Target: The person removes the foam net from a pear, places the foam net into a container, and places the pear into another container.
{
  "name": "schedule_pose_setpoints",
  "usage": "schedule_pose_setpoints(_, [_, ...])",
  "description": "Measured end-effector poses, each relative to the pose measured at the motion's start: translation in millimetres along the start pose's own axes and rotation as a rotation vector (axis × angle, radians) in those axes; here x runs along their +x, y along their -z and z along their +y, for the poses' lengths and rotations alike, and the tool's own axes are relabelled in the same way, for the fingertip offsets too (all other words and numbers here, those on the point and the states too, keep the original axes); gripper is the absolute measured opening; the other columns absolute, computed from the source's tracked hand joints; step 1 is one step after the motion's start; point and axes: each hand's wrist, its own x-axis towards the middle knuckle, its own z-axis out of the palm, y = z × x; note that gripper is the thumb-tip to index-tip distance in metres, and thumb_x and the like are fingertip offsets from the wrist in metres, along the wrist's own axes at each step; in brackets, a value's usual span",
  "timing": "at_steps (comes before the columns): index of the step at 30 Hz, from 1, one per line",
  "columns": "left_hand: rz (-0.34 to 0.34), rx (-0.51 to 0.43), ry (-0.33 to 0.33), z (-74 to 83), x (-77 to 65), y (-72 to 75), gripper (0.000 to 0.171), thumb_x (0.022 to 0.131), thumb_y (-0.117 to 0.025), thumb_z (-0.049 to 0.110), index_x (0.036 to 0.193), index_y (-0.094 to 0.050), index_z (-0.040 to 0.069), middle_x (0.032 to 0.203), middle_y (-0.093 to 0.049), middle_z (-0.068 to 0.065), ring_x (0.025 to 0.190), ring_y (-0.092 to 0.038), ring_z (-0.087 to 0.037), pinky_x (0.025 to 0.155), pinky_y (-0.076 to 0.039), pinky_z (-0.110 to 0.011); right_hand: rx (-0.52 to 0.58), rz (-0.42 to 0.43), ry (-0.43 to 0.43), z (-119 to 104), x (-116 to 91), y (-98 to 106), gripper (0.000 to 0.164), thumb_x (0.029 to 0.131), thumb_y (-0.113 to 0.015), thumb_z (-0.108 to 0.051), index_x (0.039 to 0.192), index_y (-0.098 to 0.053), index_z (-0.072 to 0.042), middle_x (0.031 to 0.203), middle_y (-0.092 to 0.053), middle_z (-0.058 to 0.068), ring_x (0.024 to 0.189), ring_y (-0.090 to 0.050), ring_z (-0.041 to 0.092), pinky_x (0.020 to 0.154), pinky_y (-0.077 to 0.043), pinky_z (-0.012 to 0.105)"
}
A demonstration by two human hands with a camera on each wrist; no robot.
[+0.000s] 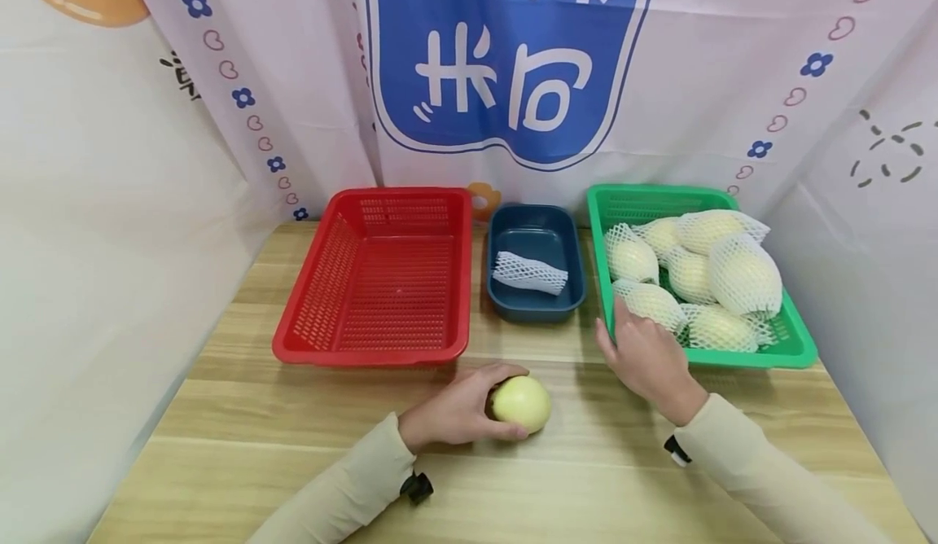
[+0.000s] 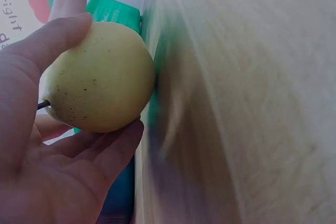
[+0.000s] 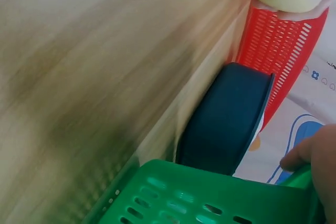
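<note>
My left hand [image 1: 465, 407] holds a bare pale yellow pear [image 1: 526, 404] close over the tabletop, in front of the gap between the red basket and the blue container. In the left wrist view the thumb and fingers curve round the pear [image 2: 102, 77], its short stem pointing at the palm. At the near left corner of the green basket [image 1: 733, 357] is my right hand [image 1: 652, 361]. Its thumb lies outside the rim and its index finger reaches over, beside the nearest netted pear [image 1: 650, 306]; the other fingers are mostly hidden.
A red basket [image 1: 372, 357] stands at the back left with nothing in it. Beside it, a blue container [image 1: 536, 313] holds a white foam net [image 1: 529, 274]. Several pears in foam nets [image 1: 740, 275] fill the green basket. A printed cloth [image 1: 308, 63] hangs behind the wooden table [image 1: 572, 479].
</note>
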Motion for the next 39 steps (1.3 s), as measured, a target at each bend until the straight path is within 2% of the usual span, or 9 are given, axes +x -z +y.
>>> schedule_pose_setpoints(3, [0.02, 0.037, -0.02, 6.0, -4.3, 2.5, 0.078, 0.085, -0.088, 0.045, 0.147, -0.056, 0.011, 0.141, -0.066, -0.002, 0.127, -0.063, -0.013, 0.109, -0.052, -0.034, -0.04, 0.082, 0.017, 0, -1, -5, 0.034, 0.103, -0.058, -0.024, 0.092, -0.065, 0.008, 0.049, -0.047, 0.01, 0.04, -0.054, 0.032, 0.037, -0.042, 0.042])
schedule_pose_setpoints(6, [0.058, 0.058, -0.05, 14.6, -10.0, 9.7, 0.075, 0.083, -0.09, 0.042, 0.143, -0.058, 0.01, 0.133, -0.071, -0.001, 0.116, -0.066, -0.01, 0.102, -0.055, -0.03, -0.073, 0.145, 0.039, 0, -2, -9, 0.039, 0.1, -0.059, -0.022, 0.066, -0.046, -0.008, 0.046, -0.038, 0.005, 0.036, -0.046, 0.028, 0.034, -0.036, 0.038])
schedule_pose_setpoints(11, [0.132, 0.053, -0.094, 37.0, -23.3, 36.9, 0.072, 0.079, -0.093, 0.036, 0.139, -0.061, 0.01, 0.125, -0.073, 0.002, 0.106, -0.067, -0.007, 0.092, -0.058, -0.027, -0.106, 0.21, 0.068, 1, -4, -12, 0.043, 0.098, -0.061, -0.02, 0.063, -0.039, -0.011, 0.045, -0.03, 0.001, 0.033, -0.041, 0.026, 0.033, -0.029, 0.034])
schedule_pose_setpoints(17, [0.239, 0.121, -0.121, 60.5, -42.5, 92.2, 0.072, 0.078, -0.095, 0.031, 0.141, -0.063, 0.014, 0.131, -0.071, 0.003, 0.112, -0.068, -0.011, 0.095, -0.061, -0.031, -0.108, 0.228, 0.068, 0, -6, -11, 0.042, 0.098, -0.062, -0.021, 0.063, -0.041, -0.01, 0.045, -0.032, 0.003, 0.034, -0.042, 0.028, 0.033, -0.031, 0.037])
schedule_pose_setpoints(23, [0.332, 0.253, 0.011, 64.7, -50.6, 150.8, 0.074, 0.077, -0.096, 0.036, 0.139, -0.065, 0.013, 0.132, -0.072, -0.002, 0.113, -0.07, -0.019, 0.091, -0.063, -0.039, -0.107, 0.228, 0.069, 0, -5, -11, 0.042, 0.097, -0.063, -0.021, 0.063, -0.042, -0.009, 0.045, -0.032, 0.003, 0.033, -0.041, 0.027, 0.032, -0.03, 0.036])
schedule_pose_setpoints(27, [0.273, 0.294, 0.159, 50.5, -40.9, 170.0, 0.07, 0.077, -0.095, 0.038, 0.135, -0.066, 0.014, 0.124, -0.074, -0.002, 0.106, -0.07, -0.019, 0.09, -0.063, -0.042, -0.111, 0.232, 0.071, 2, -6, -12, 0.042, 0.097, -0.063, -0.021, 0.062, -0.041, -0.01, 0.045, -0.031, 0.002, 0.033, -0.039, 0.026, 0.033, -0.029, 0.035])
schedule_pose_setpoints(31, [0.16, 0.31, 0.277, 28.5, -27.4, 170.2, 0.064, 0.078, -0.093, 0.04, 0.131, -0.067, 0.014, 0.117, -0.074, 0.0, 0.101, -0.068, -0.019, 0.09, -0.061, -0.041, -0.111, 0.233, 0.075, 3, -6, -13, 0.043, 0.097, -0.063, -0.021, 0.062, -0.041, -0.01, 0.045, -0.031, 0.002, 0.033, -0.039, 0.025, 0.032, -0.029, 0.034])
schedule_pose_setpoints(34, [0.081, 0.319, 0.322, 13.5, -19.2, 164.9, 0.06, 0.081, -0.091, 0.04, 0.129, -0.068, 0.013, 0.113, -0.073, 0.0, 0.098, -0.066, -0.019, 0.088, -0.06, -0.039, -0.107, 0.226, 0.074, 2, -5, -13, 0.043, 0.098, -0.062, -0.021, 0.062, -0.041, -0.01, 0.045, -0.031, 0.002, 0.033, -0.039, 0.025, 0.032, -0.029, 0.034])
schedule_pose_setpoints(39, [-0.017, 0.353, 0.334, -3.8, -7.6, 155.2, 0.054, 0.085, -0.087, 0.042, 0.124, -0.069, 0.01, 0.103, -0.072, -0.001, 0.088, -0.063, -0.018, 0.079, -0.056, -0.033, -0.108, 0.22, 0.063, 2, -5, -13, 0.043, 0.098, -0.062, -0.022, 0.063, -0.042, -0.009, 0.044, -0.034, 0.004, 0.033, -0.04, 0.025, 0.032, -0.031, 0.036])
